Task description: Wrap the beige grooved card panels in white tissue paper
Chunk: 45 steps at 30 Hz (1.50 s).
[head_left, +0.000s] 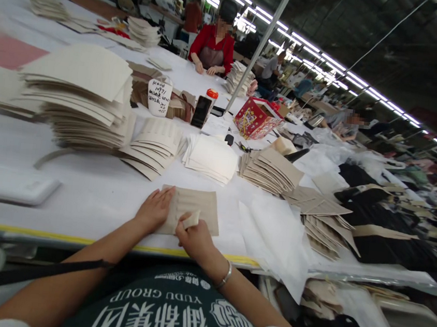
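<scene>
A beige rectangular panel (198,203) with faint raised lines lies flat on the white table in front of me. My left hand (156,208) rests on its left edge, fingers stretched out. Over the panel's lower right, my right hand (197,236) is closed around a small cream-coloured piece (191,220), whose kind I cannot make out. Just beyond the panel sits a stack of white sheets (211,157). To its left are fanned beige panels (156,144), and to its right another stack of beige panels (270,168).
A tall stack of beige pieces (80,97) stands at left, behind a white device (11,183). A phone (200,111) and red box (256,118) are farther back. Translucent sheeting (275,237) hangs over the table's yellow front edge (78,237). A person in red (215,48) works opposite.
</scene>
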Each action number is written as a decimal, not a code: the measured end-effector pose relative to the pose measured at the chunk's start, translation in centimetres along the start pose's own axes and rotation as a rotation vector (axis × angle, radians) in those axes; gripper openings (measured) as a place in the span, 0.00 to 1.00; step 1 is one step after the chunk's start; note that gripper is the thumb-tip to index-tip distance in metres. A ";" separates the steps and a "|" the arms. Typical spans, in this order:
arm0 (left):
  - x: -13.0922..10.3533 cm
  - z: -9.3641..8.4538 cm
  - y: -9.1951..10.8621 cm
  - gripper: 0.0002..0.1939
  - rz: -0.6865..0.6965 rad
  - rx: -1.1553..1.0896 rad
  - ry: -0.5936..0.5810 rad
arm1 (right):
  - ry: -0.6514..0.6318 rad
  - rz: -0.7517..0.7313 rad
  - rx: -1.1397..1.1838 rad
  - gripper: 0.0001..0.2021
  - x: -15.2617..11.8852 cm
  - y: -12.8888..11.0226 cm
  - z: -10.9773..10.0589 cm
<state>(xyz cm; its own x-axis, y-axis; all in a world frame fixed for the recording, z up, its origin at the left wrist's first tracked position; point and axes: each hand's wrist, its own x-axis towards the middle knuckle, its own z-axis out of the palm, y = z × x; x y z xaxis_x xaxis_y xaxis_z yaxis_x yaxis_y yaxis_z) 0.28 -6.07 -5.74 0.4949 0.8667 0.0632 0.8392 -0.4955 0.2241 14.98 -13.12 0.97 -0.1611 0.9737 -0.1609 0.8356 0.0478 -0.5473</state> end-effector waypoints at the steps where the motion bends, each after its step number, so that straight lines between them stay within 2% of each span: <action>1: 0.0 -0.1 0.0 0.26 0.007 0.002 -0.004 | 0.001 0.004 0.000 0.10 0.0 0.0 0.1; 3: 0.0 -0.3 0.1 0.26 0.025 0.007 -0.008 | 0.045 -0.003 -0.017 0.11 1.3 -0.2 0.1; 6: 0.0 -0.6 0.2 0.26 0.036 0.013 -0.012 | 0.189 -0.004 -0.057 0.11 4.5 -0.6 -0.3; 8: 0.0 -0.6 0.3 0.26 0.035 0.022 -0.017 | 0.233 -0.012 -0.061 0.09 5.2 -0.8 -0.7; 10: 0.1 -0.5 0.2 0.26 0.035 0.036 -0.018 | 0.204 -0.041 -0.021 0.07 3.8 -0.9 -0.9; 12: 0.1 -0.4 0.1 0.26 0.029 0.053 -0.025 | 0.107 -0.057 0.083 0.07 1.0 -0.6 -0.9; 15: 0.3 -0.7 0.1 0.26 0.022 0.079 -0.058 | -0.105 0.028 0.356 0.08 -3.8 1.2 -1.0; 16: 0.4 -1.0 0.2 0.26 0.023 0.089 -0.077 | -0.134 0.082 0.448 0.08 -5.0 2.2 -1.2; 18: 0.9 -1.7 1.1 0.25 0.016 0.110 -0.108 | -0.055 0.190 0.591 0.09 -6.4 4.7 -1.9; 20: 1.5 -2.2 2.7 0.27 0.012 0.129 -0.109 | 0.115 0.265 0.652 0.12 -6.7 7.4 -3.1; 23: 2.2 -1.9 6.0 0.31 0.069 0.096 -0.110 | 0.287 0.335 0.602 0.12 -5.5 10.4 -5.0; 25: 2.3 -1.0 8.0 0.30 0.135 0.064 -0.136 | 0.324 0.340 0.487 0.10 -3.8 11.4 -5.9; 27: 2.1 0.2 9.3 0.29 0.170 0.067 -0.142 | 0.316 0.306 0.351 0.08 -1.6 11.5 -6.4; 30: 1.9 1.3 9.5 0.29 0.176 0.100 -0.124 | 0.296 0.249 0.209 0.08 1.7 10.7 -6.8; 33: 1.9 1.3 9.0 0.29 0.181 0.117 -0.141 | 0.303 0.223 0.170 0.08 3.2 9.5 -7.1; 35: 2.1 0.9 9.2 0.29 0.169 0.122 -0.161 | 0.286 0.204 0.133 0.08 2.3 8.6 -7.1; 37: 2.5 0.6 9.9 0.28 0.143 0.121 -0.186 | 0.214 0.194 0.106 0.08 0.0 7.8 -6.7; 39: 2.9 0.4 10.8 0.28 0.098 0.123 -0.201 | 0.054 0.214 0.180 0.09 -3.1 7.6 -5.9; 41: 3.3 0.3 11.5 0.29 0.076 0.121 -0.198 | -0.154 0.262 0.382 0.11 -6.1 8.0 -5.2; 42: 3.4 0.2 11.6 0.30 0.090 0.115 -0.193 | -0.186 0.283 0.474 0.10 -7.3 8.5 -5.0; 43: 3.4 -0.1 11.4 0.30 0.129 0.106 -0.194 | -0.168 0.298 0.554 0.10 -8.2 9.1 -5.0; 45: 3.0 -1.0 10.3 0.29 0.280 0.073 -0.239 | -0.001 0.318 0.658 0.10 -9.2 10.3 -5.7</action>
<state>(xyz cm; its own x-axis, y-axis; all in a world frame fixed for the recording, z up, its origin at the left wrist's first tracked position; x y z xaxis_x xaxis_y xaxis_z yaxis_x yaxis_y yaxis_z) 10.18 -8.46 -2.31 0.7387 0.6635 -0.1190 0.6738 -0.7215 0.1595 28.00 -20.29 1.47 0.0361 0.9182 -0.3944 0.3532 -0.3809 -0.8545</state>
